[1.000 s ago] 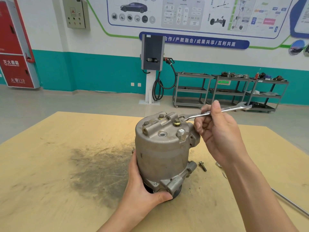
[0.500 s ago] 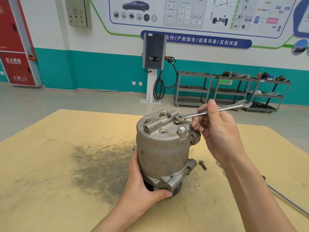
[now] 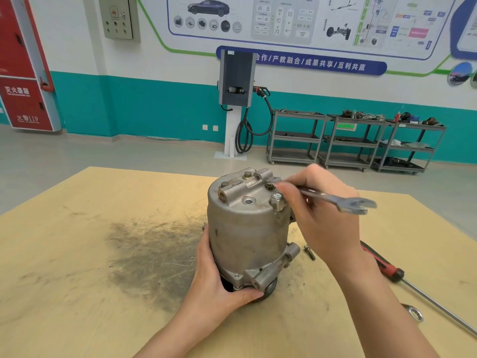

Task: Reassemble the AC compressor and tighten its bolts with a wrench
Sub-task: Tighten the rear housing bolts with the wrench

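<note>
The grey metal AC compressor (image 3: 247, 228) stands upright on the wooden table (image 3: 77, 254). My left hand (image 3: 219, 280) grips its lower body near the pulley end. My right hand (image 3: 322, 215) holds a silver open-ended wrench (image 3: 335, 200) by its shaft. One end of the wrench sits at a brass-washered bolt (image 3: 270, 186) on the compressor's top; the free jaw points right. Other bolts (image 3: 247, 174) show on the top cover.
A loose bolt (image 3: 309, 251) lies on the table right of the compressor. A red-handled screwdriver (image 3: 387, 267) with a long shaft lies further right, and a second wrench's ring end (image 3: 414, 312) lies near it. Shelving carts stand by the far wall.
My right hand has swung the wrench's free end toward me and to the right around the top bolt. The left hand keeps its hold on the compressor.
</note>
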A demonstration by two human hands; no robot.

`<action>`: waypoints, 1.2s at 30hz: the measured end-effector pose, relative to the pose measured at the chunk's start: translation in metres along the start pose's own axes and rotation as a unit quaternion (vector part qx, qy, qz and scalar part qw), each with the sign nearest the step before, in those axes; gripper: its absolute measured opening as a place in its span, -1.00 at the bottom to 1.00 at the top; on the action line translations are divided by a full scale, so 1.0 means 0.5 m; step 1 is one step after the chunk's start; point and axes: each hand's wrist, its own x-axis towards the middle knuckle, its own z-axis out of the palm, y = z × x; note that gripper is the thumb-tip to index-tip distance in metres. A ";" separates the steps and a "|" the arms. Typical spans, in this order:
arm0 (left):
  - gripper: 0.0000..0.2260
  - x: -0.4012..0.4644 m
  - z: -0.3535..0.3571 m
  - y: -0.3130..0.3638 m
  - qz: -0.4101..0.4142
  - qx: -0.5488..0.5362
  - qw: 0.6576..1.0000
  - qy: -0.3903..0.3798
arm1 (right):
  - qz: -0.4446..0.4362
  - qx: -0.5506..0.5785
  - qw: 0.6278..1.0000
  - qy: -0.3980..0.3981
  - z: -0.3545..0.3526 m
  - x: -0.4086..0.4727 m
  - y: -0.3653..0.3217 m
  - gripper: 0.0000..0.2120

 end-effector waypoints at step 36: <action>0.15 0.013 -0.019 -0.018 -0.005 -0.016 0.999 -0.044 | 0.421 0.443 0.792 0.006 -0.011 0.024 0.022 -0.65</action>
